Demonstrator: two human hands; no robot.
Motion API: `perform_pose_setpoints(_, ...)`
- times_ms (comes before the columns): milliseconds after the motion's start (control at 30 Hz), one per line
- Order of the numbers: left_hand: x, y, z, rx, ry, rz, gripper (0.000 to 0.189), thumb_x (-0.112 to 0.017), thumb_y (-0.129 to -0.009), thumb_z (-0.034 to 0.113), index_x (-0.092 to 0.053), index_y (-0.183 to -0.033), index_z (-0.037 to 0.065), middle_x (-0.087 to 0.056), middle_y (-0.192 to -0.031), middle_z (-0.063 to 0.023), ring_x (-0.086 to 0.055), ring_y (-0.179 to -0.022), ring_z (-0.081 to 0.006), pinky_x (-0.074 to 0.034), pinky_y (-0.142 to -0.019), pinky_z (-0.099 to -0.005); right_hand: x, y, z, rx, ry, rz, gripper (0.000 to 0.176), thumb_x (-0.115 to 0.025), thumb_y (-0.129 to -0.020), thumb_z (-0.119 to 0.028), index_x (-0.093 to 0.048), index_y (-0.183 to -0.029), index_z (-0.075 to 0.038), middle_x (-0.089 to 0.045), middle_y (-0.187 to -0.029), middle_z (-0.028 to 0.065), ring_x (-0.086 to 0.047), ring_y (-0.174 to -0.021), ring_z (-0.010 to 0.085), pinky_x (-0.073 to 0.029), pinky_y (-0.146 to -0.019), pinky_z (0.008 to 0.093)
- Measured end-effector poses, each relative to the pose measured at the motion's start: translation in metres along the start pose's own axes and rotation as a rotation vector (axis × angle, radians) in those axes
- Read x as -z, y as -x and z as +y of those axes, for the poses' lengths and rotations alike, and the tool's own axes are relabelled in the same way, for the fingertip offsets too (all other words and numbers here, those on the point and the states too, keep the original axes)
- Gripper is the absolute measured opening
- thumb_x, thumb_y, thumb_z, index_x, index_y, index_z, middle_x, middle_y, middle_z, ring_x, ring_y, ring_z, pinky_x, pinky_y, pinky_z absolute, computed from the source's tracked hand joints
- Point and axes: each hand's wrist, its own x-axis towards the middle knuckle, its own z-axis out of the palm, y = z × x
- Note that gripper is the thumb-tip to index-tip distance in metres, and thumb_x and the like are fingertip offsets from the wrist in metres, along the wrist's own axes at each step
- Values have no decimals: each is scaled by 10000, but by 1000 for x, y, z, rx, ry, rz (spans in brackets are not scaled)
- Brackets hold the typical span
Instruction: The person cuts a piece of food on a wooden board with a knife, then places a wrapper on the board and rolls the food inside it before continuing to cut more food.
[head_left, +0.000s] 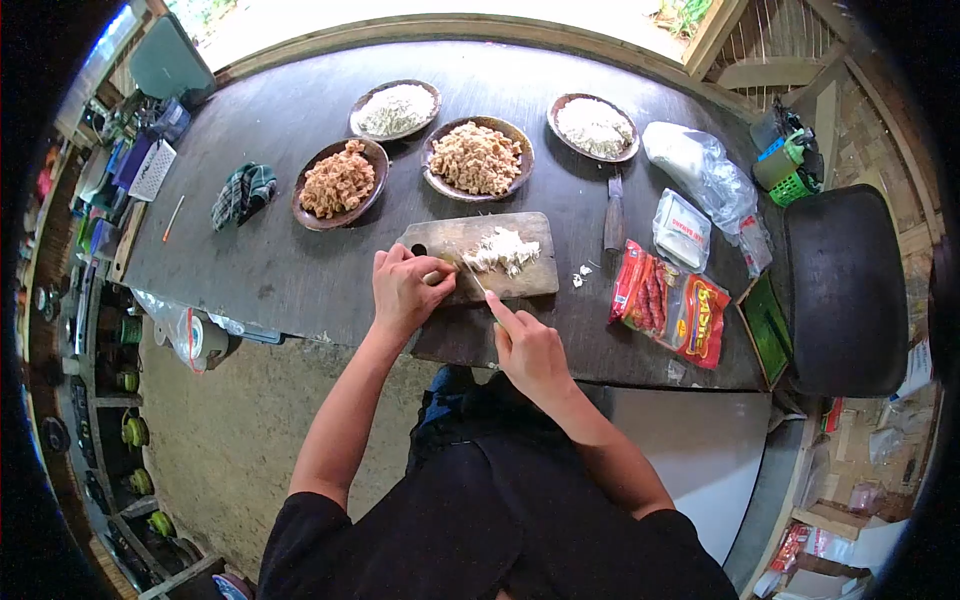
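A wooden cutting board point(525, 285) lies near the front edge of the dark table. On its right half is a heap of pale shredded pieces point(505, 250). My left hand point(405, 290) is over the board's left end, its fingers curled on a small pale piece of food that they partly hide. My right hand point(530, 350) grips a knife point(475, 279), whose blade points up and left, close beside my left fingertips and the heap. A few pale scraps point(581, 275) rest on the table right of the board.
Behind the board stand a plate of reddish-brown pieces point(379, 190), a bowl of tan pieces point(431, 180) and two plates of pale shreds point(393, 109) point(595, 127). Rightward are another knife point(613, 225), a red packet point(665, 305), plastic bags point(715, 180) and a black tray point(845, 290). A cloth point(243, 195) lies left.
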Motion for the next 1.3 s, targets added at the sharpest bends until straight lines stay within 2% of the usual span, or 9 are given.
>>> perform_pose_setpoints(467,-1,2,1,-21,17,33,132,-859,-720,281,-810,-783,176,-768,-792,55,-564,-778,-178,-388,-782,-338,-12,-4,1,-1,-14,-26,523,-626,-971,-127,-565,-1488,-179,-632,-784,157,-675,-663,379,-581,-626,493)
perform_pose_setpoints(633,-1,2,0,-73,-2,35,133,-854,-727,280,-812,-804,180,-775,-820,61,-568,-814,-177,-392,-804,-341,-8,-2,7,15,-39,41,518,-636,-964,-115,-578,-1475,-166,-627,-772,155,-668,-643,370,-573,-609,495)
perform_pose_setpoints(733,0,2,-1,-38,-9,-27,134,-850,-726,276,-812,-808,177,-783,-844,55,-569,-832,-178,-395,-813,-342,1,5,1,9,-91,-4,564,-666,-934,-62,-573,-1481,-165,-628,-782,161,-660,-695,368,-541,-638,485)
perform_pose_setpoints(867,-3,2,-5,-23,4,-31,128,-850,-723,260,-811,-805,170,-784,-847,48,-568,-820,-180,-400,-809,-340,0,6,-1,5,-93,-23,568,-669,-932,-61,-572,-1481,-167,-627,-780,156,-657,-693,365,-541,-636,483)
perform_pose_setpoints(933,-5,2,-6,-29,41,-1,121,-851,-723,245,-813,-806,166,-779,-831,47,-565,-801,-181,-402,-799,-337,-5,4,1,32,-110,3,526,-648,-956,-98,-577,-1474,-157,-619,-765,158,-660,-645,376,-574,-617,489)
perform_pose_setpoints(1300,-5,4,-6,17,67,-6,118,-850,-727,246,-816,-807,167,-764,-802,43,-557,-782,-185,-403,-773,-343,-3,2,3,13,-82,24,550,-663,-936,-75,-581,-1473,-164,-632,-774,161,-663,-673,369,-550,-628,484)
